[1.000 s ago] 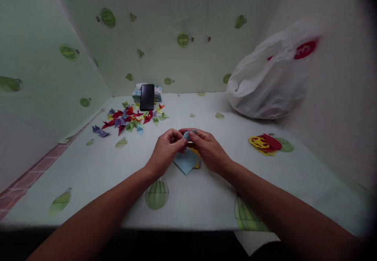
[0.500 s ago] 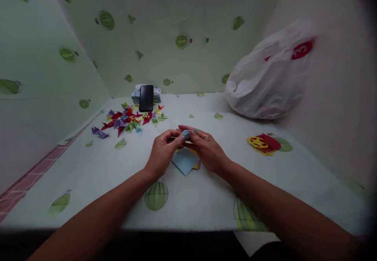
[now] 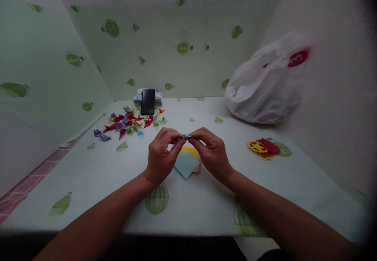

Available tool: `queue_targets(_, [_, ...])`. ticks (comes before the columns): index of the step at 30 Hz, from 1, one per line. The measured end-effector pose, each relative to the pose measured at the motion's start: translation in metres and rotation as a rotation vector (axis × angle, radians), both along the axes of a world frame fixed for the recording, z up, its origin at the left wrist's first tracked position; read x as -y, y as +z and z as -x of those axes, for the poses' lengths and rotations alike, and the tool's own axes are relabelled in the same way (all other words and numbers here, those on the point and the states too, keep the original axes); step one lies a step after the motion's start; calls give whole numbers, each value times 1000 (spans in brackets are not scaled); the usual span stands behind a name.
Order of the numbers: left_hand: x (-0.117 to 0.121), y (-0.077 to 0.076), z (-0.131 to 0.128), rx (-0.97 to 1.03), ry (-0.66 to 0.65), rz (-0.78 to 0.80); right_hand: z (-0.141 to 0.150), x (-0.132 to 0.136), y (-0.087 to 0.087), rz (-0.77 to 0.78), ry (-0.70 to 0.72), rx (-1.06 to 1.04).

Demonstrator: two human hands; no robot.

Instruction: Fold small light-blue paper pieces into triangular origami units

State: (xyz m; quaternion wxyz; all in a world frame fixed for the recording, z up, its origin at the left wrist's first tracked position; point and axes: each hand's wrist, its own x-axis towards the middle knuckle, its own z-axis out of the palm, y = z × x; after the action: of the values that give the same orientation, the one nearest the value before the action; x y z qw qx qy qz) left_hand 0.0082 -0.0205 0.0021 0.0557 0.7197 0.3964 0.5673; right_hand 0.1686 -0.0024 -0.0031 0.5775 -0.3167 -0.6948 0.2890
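Balloon-print surface here, and a little blue paper is held up near some paper squares. Left hand and right hand both have fingers pinched on its ends. Probably super light and crumples easily, so I'd stick to gentle edge grips.
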Motion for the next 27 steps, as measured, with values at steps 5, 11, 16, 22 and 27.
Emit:
queue_targets(5, [-1, -3, 1, -21, -5, -92, 2, 2, -4, -35, 26, -45])
queue_targets(11, [-1, -3, 1, -59, -5, -152, 3, 3, -4, -89, 23, -14])
queue_targets(16, [0, -3, 2, -55, -2, -185, 3, 4, -3, -99, 19, -32])
queue_targets(22, [1, -2, 4, -87, -3, -237, 3, 4, -4, -141, 11, 6])
queue_targets(27, [4, 1, 6, -192, 141, -353, 2, 4, -3, -174, 5, 27])
